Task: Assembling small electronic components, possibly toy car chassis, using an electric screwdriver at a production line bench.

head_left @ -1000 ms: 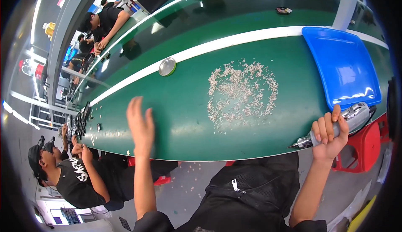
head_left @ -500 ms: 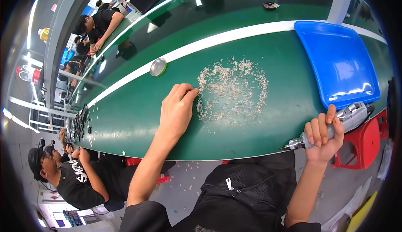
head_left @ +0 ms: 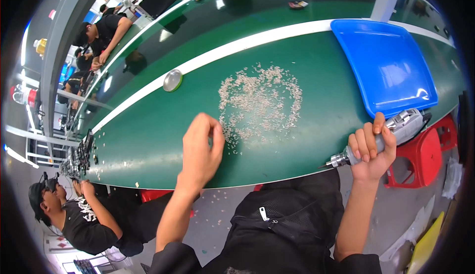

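Many tiny screws point(head_left: 262, 100) lie scattered in a rough ring on the green work surface point(head_left: 277, 167). Just left of them is my left hand point(head_left: 202, 148), its fingers curled in and thumb pressed close; whatever it pinches, if anything, is hidden. My right hand point(head_left: 373, 150) is wrapped round a grey electric screwdriver point(head_left: 405, 124) at the table's near right edge. The screwdriver's bit point(head_left: 326, 165) points left, with the tool's rear end by the blue tray point(head_left: 396, 71). A small round tin lid point(head_left: 172, 80) rests near the white strip, beyond my left hand.
A white strip point(head_left: 257, 42) divides my surface from a dark green conveyor point(head_left: 247, 14). Black parts point(head_left: 81, 155) pile up at the far left end. A red stool point(head_left: 418, 160) stands below right. Co-workers sit at left point(head_left: 81, 219) and across the belt point(head_left: 106, 34).
My left hand has drawn back toward me, away from the edge of the screws. The whole view has shifted slightly; my right hand keeps its grip on the screwdriver.
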{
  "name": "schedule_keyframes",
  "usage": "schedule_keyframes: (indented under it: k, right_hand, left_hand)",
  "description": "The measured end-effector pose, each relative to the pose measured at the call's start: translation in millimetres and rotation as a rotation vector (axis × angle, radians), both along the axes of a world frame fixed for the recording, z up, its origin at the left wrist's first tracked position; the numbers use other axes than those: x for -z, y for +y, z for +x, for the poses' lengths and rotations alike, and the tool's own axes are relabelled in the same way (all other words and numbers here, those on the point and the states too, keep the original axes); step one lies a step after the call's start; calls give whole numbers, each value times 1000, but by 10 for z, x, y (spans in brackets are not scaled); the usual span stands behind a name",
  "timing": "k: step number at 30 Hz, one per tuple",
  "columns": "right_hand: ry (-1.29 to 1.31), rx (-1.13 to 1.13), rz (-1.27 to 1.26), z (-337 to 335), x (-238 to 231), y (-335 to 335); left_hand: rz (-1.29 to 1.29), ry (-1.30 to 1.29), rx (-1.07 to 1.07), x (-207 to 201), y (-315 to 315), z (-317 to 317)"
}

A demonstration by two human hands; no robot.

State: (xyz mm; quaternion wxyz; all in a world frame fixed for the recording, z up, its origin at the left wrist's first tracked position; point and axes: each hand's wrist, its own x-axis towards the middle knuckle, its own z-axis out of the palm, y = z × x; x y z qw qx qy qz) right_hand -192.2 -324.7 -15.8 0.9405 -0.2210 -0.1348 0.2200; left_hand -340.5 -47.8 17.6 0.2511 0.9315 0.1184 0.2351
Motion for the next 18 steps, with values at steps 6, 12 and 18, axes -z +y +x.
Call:
schedule_keyframes:
  k: [6, 12, 18]
  right_hand:
    - [-7, -6, 165, -156, -151, 175]
    - [-49, 47, 278, -457, -420, 283]
    - [-6, 65, 254, -556, -442, 245]
  left_hand:
    - [-688, -105, 212, 87, -819, -187]
    - [-1421, -159, 378, 201, -1074, -243]
    - [-1529, -148, 412, 188, -1166, -253]
